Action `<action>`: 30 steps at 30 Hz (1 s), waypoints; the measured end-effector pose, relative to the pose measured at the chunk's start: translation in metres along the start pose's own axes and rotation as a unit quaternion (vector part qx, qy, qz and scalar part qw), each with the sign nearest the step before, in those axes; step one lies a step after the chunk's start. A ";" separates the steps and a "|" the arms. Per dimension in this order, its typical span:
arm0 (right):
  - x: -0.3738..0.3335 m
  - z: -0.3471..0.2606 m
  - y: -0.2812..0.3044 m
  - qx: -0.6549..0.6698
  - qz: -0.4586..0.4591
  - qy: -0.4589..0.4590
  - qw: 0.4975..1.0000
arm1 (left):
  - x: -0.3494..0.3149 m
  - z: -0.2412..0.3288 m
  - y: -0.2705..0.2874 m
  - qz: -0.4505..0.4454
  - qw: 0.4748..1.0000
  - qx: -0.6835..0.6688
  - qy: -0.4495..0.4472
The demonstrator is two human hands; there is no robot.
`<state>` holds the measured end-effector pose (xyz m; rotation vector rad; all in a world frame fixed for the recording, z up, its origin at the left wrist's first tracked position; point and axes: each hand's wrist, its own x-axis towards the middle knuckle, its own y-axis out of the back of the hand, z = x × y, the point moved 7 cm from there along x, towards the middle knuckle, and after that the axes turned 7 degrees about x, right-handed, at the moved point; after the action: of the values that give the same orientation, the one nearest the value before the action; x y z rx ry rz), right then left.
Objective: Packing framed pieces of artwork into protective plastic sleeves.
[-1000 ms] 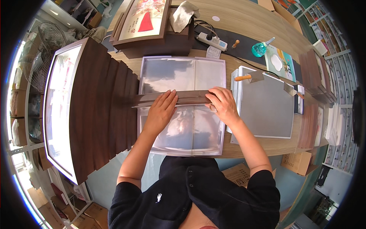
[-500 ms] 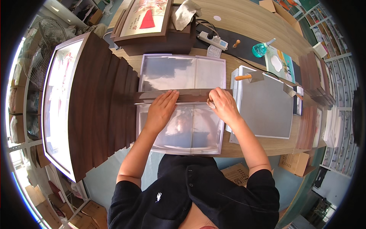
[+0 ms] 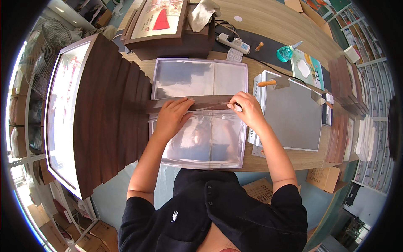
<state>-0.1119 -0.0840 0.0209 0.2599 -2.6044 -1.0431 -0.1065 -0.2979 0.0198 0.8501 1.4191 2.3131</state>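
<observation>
A long dark brown wood-look strip (image 3: 208,102) crosses a plastic-covered stack (image 3: 184,140) in front of me. My left hand (image 3: 170,116) rests on the strip's left half, fingers stretched over its top and thumb apart, toward me. At the strip's right end my right hand (image 3: 248,110) is closed in a pinch against it. A small white piece (image 3: 237,107) shows between its fingers; its kind is unclear. Clear plastic with a reflection covers the stack, seen on both sides of the strip.
Dark brown frames (image 3: 105,117) stand piled at left, and a framed picture (image 3: 157,21) lies behind. At right are a grey board (image 3: 289,117), a wooden-handled scraper (image 3: 268,83) and a teal bottle (image 3: 284,53). A power strip (image 3: 233,43) trails its cord across the table.
My left hand has shifted slightly left, its thumb now further from the fingers. My right hand has moved slightly up and right, turning at the strip's end; the strip has tilted a little.
</observation>
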 end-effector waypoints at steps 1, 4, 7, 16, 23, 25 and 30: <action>0.001 0.002 -0.001 -0.001 -0.014 -0.017 1.000 | 0.001 -0.001 0.003 0.000 1.000 0.000 0.001; 0.003 0.003 -0.004 -0.019 -0.025 -0.028 0.999 | 0.002 -0.007 0.017 -0.011 0.999 -0.050 0.019; 0.004 0.002 -0.003 -0.033 -0.031 -0.036 0.998 | 0.001 -0.020 0.031 -0.061 0.995 -0.024 0.071; 0.005 0.005 -0.003 -0.026 -0.045 -0.047 0.998 | -0.015 -0.051 0.060 -0.101 0.983 0.045 0.143; 0.007 0.006 -0.005 -0.023 -0.050 -0.050 0.997 | -0.007 -0.056 0.055 0.024 0.950 0.267 0.163; 0.008 0.005 -0.004 -0.024 -0.060 -0.061 0.996 | 0.004 -0.020 0.045 0.123 0.967 0.203 0.091; 0.007 0.005 -0.005 -0.027 -0.071 -0.083 0.994 | 0.023 0.032 -0.025 0.031 0.992 0.117 0.033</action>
<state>-0.1199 -0.0862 0.0156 0.3658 -2.7329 -1.2305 -0.1054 -0.2515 0.0164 0.9011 1.7429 2.2676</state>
